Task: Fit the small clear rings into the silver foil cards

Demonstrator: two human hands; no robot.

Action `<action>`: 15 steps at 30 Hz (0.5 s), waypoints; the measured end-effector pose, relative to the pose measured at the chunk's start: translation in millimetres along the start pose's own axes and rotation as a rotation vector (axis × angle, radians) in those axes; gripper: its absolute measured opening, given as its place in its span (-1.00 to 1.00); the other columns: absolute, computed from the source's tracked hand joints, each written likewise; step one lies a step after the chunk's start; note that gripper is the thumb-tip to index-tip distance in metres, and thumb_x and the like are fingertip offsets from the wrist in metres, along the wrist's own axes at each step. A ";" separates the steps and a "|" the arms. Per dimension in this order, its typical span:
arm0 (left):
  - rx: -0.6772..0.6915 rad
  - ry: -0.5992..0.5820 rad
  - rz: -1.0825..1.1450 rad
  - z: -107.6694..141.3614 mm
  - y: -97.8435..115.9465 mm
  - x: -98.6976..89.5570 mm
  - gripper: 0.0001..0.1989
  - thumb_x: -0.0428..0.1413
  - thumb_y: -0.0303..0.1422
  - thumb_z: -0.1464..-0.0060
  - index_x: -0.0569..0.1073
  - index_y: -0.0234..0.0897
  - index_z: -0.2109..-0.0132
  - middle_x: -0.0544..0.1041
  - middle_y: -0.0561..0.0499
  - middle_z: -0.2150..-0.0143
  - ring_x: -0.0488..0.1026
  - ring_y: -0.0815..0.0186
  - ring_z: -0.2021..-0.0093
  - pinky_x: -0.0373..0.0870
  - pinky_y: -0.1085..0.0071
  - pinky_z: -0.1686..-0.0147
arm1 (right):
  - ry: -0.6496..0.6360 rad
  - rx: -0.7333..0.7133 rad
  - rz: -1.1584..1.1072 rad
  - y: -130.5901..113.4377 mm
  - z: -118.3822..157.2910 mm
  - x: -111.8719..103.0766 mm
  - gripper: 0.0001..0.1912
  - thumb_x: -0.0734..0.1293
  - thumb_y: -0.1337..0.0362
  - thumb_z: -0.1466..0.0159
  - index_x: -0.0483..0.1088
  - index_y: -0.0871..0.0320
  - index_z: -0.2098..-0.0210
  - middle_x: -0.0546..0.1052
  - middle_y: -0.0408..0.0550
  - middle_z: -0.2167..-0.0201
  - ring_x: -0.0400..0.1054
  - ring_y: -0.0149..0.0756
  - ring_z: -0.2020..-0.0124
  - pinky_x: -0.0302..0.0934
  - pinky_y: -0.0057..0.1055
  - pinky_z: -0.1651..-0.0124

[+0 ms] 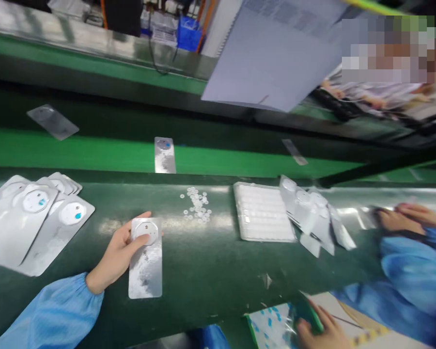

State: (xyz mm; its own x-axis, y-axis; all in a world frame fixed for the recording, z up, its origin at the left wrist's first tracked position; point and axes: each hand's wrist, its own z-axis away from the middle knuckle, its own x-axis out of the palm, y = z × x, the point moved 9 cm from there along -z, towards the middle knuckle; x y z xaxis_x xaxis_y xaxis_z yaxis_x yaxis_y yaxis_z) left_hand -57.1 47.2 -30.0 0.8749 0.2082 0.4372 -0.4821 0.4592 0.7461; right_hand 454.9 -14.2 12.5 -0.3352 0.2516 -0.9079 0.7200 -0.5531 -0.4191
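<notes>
My left hand (118, 253) grips a flat silver rectangular piece (145, 271), its thumb on the round white disc near the top. To the left lies a pile of similar silver pieces (12, 232), two of their discs carrying blue spots. Small white rings (198, 206) are scattered beyond my left hand. At lower right, what appears to be my right hand (321, 329) is closed around a blurred green object (312, 312). Beside it lies a clear-and-white sheet with blue spots (271, 325), green along its edge.
A white ribbed block in clear wrap (265, 213) stands beside more silver pieces (312, 211). A co-worker's hands (403, 218) are at the right. Single silver pieces (164, 155) lie on the bright green strip (218, 157). A paper sheet (269, 53) hangs above.
</notes>
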 end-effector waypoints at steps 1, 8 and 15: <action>-0.002 0.032 -0.003 -0.1 1.1 0.4 -0.14 0.40 -0.17 0.01 0.27 -0.27 -0.37 0.69 -0.13 0.14 0.63 0.09 0.12 0.52 0.33 0.15 | 0.110 0.009 -0.006 -11.6 6.8 -8.5 -0.59 0.34 -0.08 -0.04 0.54 0.01 0.23 0.59 0.17 0.38 0.53 0.24 0.29 0.37 0.08 0.27; 0.046 0.115 -0.114 -2.4 -24.7 51.6 -0.10 0.45 -0.04 0.16 0.30 -0.28 -0.26 0.64 -0.02 0.28 0.57 0.23 0.38 0.50 0.42 0.38 | -0.552 -0.447 -0.711 -202.6 108.1 66.3 -0.57 0.26 -0.05 -0.37 0.52 0.11 0.00 0.64 -0.04 0.36 0.53 -0.22 0.39 0.45 -0.35 0.28; 0.694 0.070 -0.969 -53.9 86.7 101.6 -0.43 0.18 -0.18 -0.23 0.29 -0.27 -0.30 0.41 -0.24 -0.31 0.32 0.08 -0.33 0.19 0.18 -0.34 | 0.133 -0.166 -0.632 -131.6 -34.3 -25.4 -0.61 0.43 -0.02 -0.14 0.60 0.19 0.26 0.64 0.10 0.37 0.51 -0.03 0.37 0.36 -0.23 0.33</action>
State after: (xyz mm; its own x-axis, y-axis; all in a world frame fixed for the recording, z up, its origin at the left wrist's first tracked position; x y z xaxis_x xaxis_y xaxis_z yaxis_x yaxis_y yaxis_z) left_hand -7.5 154.7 52.0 0.8784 0.0888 -0.4695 0.4771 -0.1095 0.8720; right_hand 389.4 79.4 90.6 -0.6532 0.5892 -0.4755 0.4968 -0.1404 -0.8564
